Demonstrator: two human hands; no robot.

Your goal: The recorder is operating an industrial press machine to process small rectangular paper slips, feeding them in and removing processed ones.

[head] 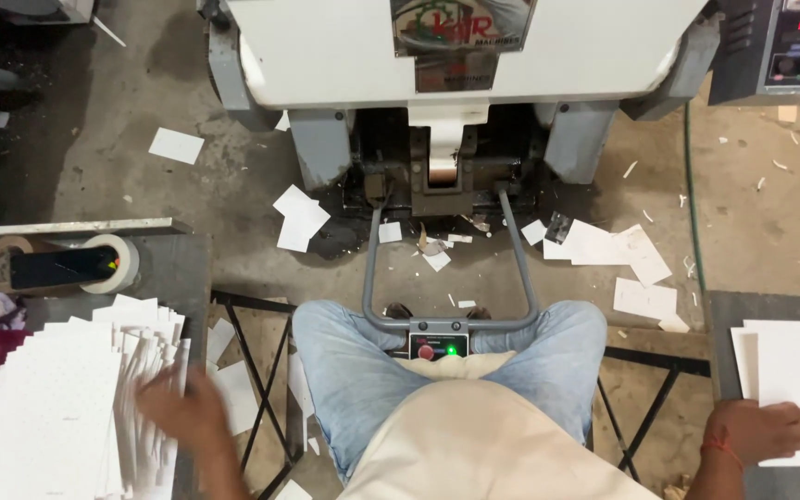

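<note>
Scrap sheets (300, 220) are strewn near the far machine (456, 56). The blurred left hand (182, 407) is laid open on fanned white cards (67, 407), gripping nothing; the right hand (756, 432) is pressed loosely curled on a white stack (793, 370).

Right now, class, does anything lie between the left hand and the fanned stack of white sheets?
Nothing visible does. The left hand, blurred, already lies on the edge of the white sheets.

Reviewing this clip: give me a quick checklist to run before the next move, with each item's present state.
1. Left hand on the fanned white sheets: ok, though blurred.
2. Grip on a single sheet: cannot tell.
3. Right hand resting on the small white stack: ok.
4. Small stack squared up: ok.
5. Floor free of scrap paper: not ok.
6. Green light on the control box lit: ok.
</note>
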